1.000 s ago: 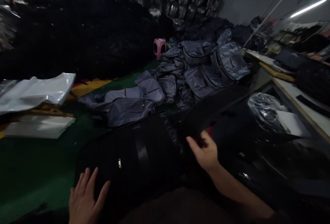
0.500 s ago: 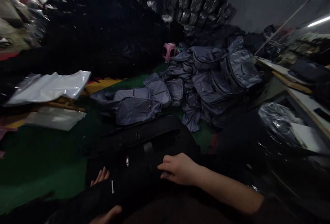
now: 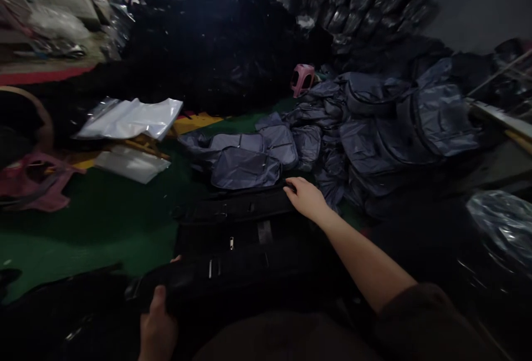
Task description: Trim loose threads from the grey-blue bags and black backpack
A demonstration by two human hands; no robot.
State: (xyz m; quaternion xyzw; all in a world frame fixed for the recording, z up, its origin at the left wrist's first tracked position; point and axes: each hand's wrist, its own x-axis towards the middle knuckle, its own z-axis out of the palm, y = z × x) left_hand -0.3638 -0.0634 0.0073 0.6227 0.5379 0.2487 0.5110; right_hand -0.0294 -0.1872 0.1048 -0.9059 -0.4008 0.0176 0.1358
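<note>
A black backpack (image 3: 245, 239) lies in front of me, its two padded straps running crosswise and a small metal zip pull showing between them. Around the left end of the near strap (image 3: 187, 279), my left hand (image 3: 158, 322) is closed, thumb on the near side and a fingertip showing beyond. At the right end of the far strap (image 3: 236, 206) is my right hand (image 3: 306, 197), its fingers curled over the strap's edge. The dark fabric hides much of the bag's outline.
Grey backpacks (image 3: 386, 122) are heaped beyond the bag. White plastic sheets (image 3: 133, 117) lie on a low stand at the left. Two pink stools (image 3: 303, 79) show, one far and one left. A large black pile fills the back, and clear plastic lies at right.
My right hand has moved away from me, from the near strap to the far one. My left hand has taken hold of the near strap's end. The view has turned left.
</note>
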